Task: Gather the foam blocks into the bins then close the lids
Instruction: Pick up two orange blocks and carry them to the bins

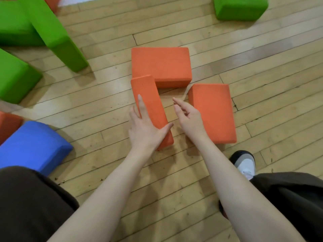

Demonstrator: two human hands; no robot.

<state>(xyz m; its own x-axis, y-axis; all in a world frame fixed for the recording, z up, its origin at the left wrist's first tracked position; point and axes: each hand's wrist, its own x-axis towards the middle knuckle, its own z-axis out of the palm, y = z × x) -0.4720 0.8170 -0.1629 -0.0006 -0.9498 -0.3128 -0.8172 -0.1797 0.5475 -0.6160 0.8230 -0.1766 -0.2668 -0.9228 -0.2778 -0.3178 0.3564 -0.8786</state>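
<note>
Three orange foam blocks lie together on the wooden floor. The narrow one point(149, 100) stands on its edge, and my left hand point(146, 126) grips its near end, thumb on the right face and fingers on top and left. A wide flat orange block point(161, 64) lies just behind it. The third orange block point(214, 112) lies to the right. My right hand point(187, 116) hovers open between the narrow block and the right block, touching neither that I can tell. No bin is in view.
Green blocks lie at the far left point(52, 32), the left edge point(14, 79) and the far right point(240, 7). A blue block point(35, 145) and another orange block point(7, 124) sit near my left knee. My shoe point(245, 163) is at the lower right.
</note>
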